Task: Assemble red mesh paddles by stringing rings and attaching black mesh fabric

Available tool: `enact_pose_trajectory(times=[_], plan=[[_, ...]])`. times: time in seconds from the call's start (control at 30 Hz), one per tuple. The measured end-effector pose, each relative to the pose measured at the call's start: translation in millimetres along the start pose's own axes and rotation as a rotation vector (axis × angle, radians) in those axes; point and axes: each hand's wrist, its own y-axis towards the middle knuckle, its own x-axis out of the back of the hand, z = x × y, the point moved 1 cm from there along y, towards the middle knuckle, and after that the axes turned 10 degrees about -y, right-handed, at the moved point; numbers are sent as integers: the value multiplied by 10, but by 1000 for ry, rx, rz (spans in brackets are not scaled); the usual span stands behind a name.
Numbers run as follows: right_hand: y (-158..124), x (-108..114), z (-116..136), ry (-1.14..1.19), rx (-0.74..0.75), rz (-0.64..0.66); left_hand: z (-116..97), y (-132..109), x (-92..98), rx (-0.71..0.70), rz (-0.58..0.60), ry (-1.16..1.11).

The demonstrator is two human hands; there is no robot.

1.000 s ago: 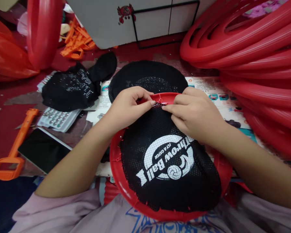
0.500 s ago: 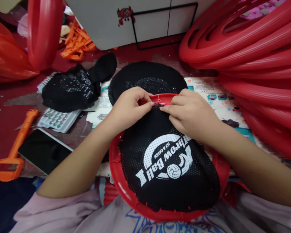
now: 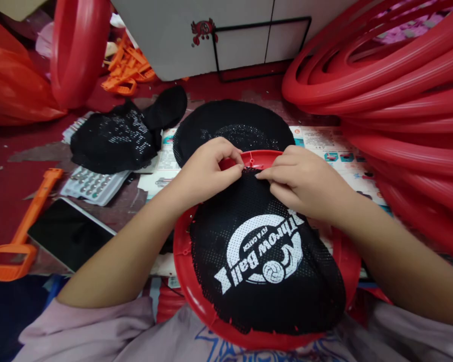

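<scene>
A red plastic ring [image 3: 191, 296] rests against my lap and the table edge. Black mesh fabric [image 3: 226, 251] with a white "Throw Ball" print is stretched over much of it, caught on small red pegs along the near and left rim. My left hand [image 3: 217, 166] pinches the mesh's far edge near the ring's top. Just right of it, my right hand [image 3: 302, 183] has its thumb and fingers closed on the same edge. At the right the mesh sits inside the rim, leaving a gap. Another round black mesh piece [image 3: 234, 118] lies beyond my hands.
Red plastic rings [image 3: 362, 95] are piled high on the right. To the left lie crumpled black mesh [image 3: 109, 136], a clear compartment box [image 3: 92, 186], a dark-screened tablet [image 3: 70, 234] and an orange plastic handle [image 3: 26, 226]. Orange parts [image 3: 128, 68] lie farther back near a white panel [image 3: 241, 40].
The whole view has shifted slightly, so things appear a little lower and to the right. Both hands keep their places at the mesh's far edge.
</scene>
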Motion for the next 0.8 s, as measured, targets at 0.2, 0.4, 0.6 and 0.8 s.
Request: enact_pose_trajectory(times=[0.2, 0.4, 0.6, 0.8], plan=[[18, 72, -17, 118, -281, -74, -31, -34, -47, -223, 95, 339], [27, 23, -48, 329, -530, -175, -23, -47, -34, -274, 162, 348], [47, -48, -124, 359, -545, -204, -26, -45, -52, -289, 177, 374], [94, -54, -131, 381, -574, -142, -37, -32, -45, -303, 179, 389]])
